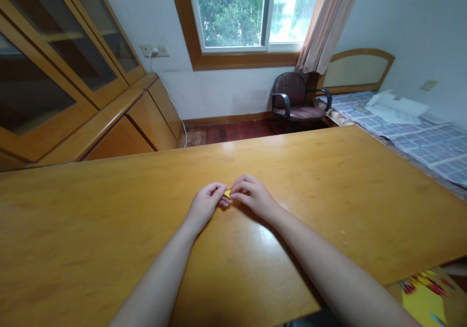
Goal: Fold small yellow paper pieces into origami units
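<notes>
Grip of the left hand [207, 203] narrow, thumb and fingers holding a small yellow piece [227, 193]; right hand [257, 198] curled at its right end, whether pinching cannot be told. Piece located over the middle of the worktop [109, 229]. Yellow sheet [423, 303] at lower right. Beyond far edge: armchair [292, 91] beneath window [233, 13]; bed [434, 139] to the right.

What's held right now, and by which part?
A small yellow piece: the left hand pinches its left end; the right hand is at its right end, grip unclear.
</notes>
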Available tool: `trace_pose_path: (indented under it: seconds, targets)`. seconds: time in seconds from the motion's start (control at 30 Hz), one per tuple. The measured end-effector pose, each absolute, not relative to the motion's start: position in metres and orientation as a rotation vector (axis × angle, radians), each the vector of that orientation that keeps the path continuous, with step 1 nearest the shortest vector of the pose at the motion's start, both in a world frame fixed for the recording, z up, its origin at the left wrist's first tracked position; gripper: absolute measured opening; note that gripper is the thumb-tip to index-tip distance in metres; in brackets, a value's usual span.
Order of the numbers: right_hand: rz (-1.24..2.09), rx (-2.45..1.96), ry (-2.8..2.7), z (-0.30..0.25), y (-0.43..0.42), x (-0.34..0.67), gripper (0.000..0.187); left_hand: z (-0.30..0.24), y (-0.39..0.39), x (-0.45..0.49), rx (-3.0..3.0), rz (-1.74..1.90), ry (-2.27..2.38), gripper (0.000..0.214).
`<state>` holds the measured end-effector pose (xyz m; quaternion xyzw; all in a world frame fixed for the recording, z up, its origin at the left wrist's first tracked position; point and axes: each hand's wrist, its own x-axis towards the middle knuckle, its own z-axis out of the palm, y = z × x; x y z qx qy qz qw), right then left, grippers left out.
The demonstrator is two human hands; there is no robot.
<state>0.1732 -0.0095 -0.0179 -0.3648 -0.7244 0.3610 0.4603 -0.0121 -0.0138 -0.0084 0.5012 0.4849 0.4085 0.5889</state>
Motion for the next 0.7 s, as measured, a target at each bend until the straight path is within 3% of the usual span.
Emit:
trace_pose_path:
  seconds: [0.7]
  targets:
    - [0.831,-0.983,-1.759,-0.0122,-0.0097,0.1743,0.007,-0.0087,-0.0155,-0.0135,1.153,1.008,1.033,0.035]
